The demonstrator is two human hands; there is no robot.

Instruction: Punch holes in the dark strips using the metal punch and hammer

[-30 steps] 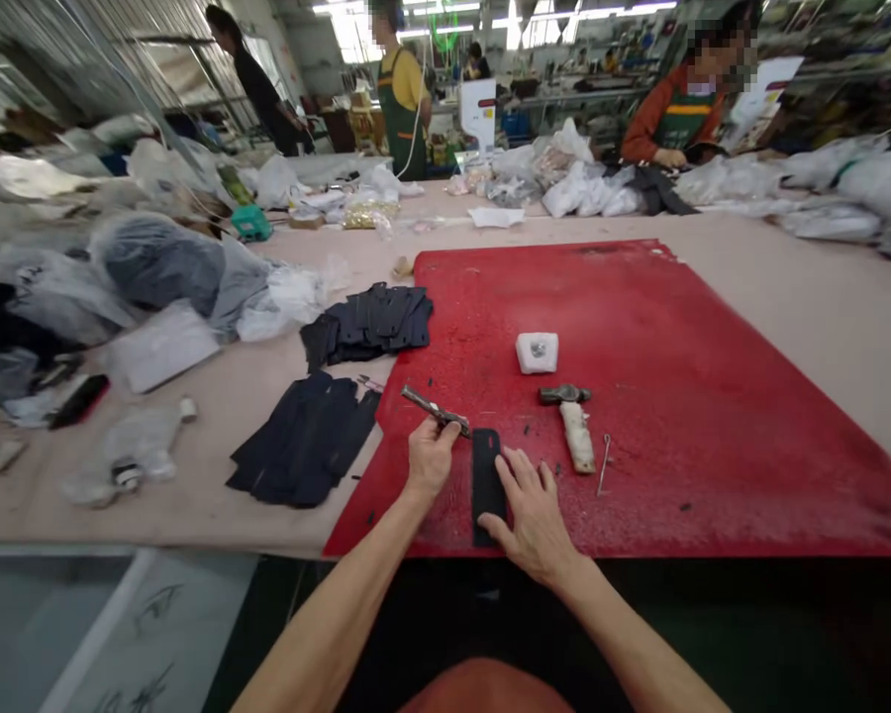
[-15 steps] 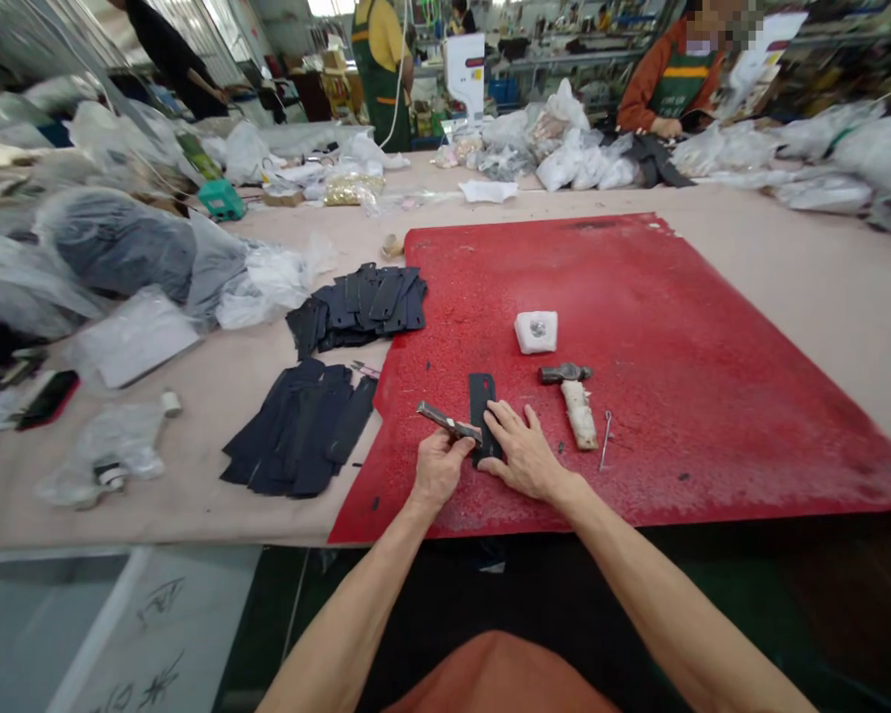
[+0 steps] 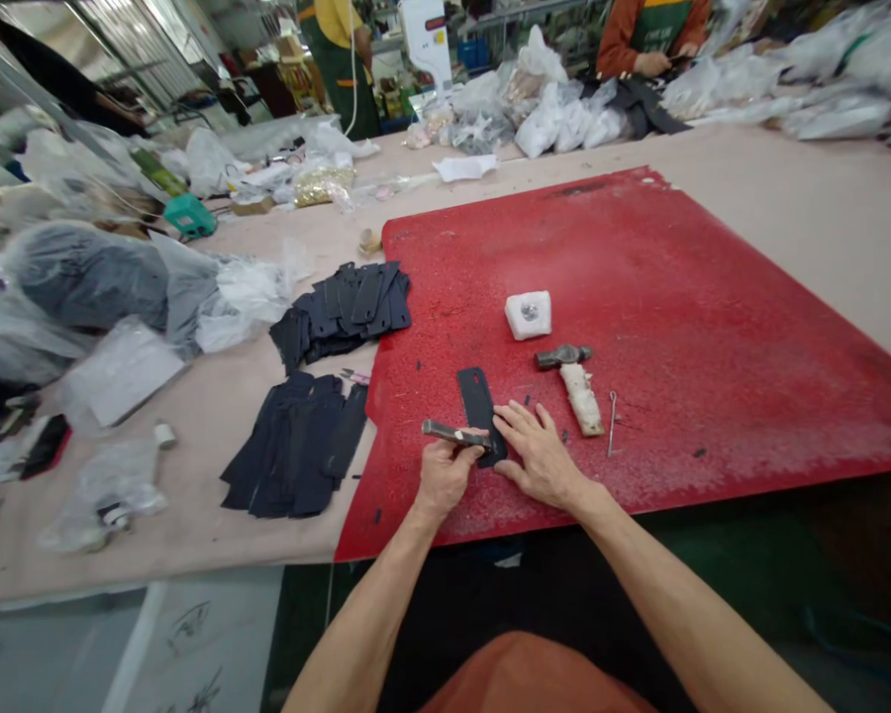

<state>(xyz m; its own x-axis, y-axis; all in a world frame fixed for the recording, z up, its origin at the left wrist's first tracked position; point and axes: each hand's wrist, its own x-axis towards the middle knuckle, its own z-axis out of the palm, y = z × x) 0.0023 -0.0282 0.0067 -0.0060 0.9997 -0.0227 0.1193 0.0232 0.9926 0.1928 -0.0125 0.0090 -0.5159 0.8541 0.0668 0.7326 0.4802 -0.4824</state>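
Observation:
My left hand point(image 3: 445, 477) is closed around a metal punch point(image 3: 445, 432), its shaft pointing left and its other end at the lower part of a dark flat piece point(image 3: 478, 401). That piece lies on the red mat and has a slot near its far end. My right hand point(image 3: 542, 458) lies flat with fingers apart, its fingertips at the piece's right edge. Beyond it are a hammer point(image 3: 580, 398) with a white-wrapped handle, a thin metal pin point(image 3: 612, 424) and a white block point(image 3: 529, 315) with something shiny on top.
Two piles of dark cut pieces, the nearer pile point(image 3: 293, 446) and the farther pile point(image 3: 348, 305), lie left of the red mat point(image 3: 675, 297). Small snips point(image 3: 354, 376) sit between them. Plastic bags point(image 3: 89, 272) crowd the left side. Co-workers stand across the table.
My view has tilted and shifted. My right hand has slid toward the right edge of the dark piece, baring more of it. The punch stays in my left hand, now lying flatter.

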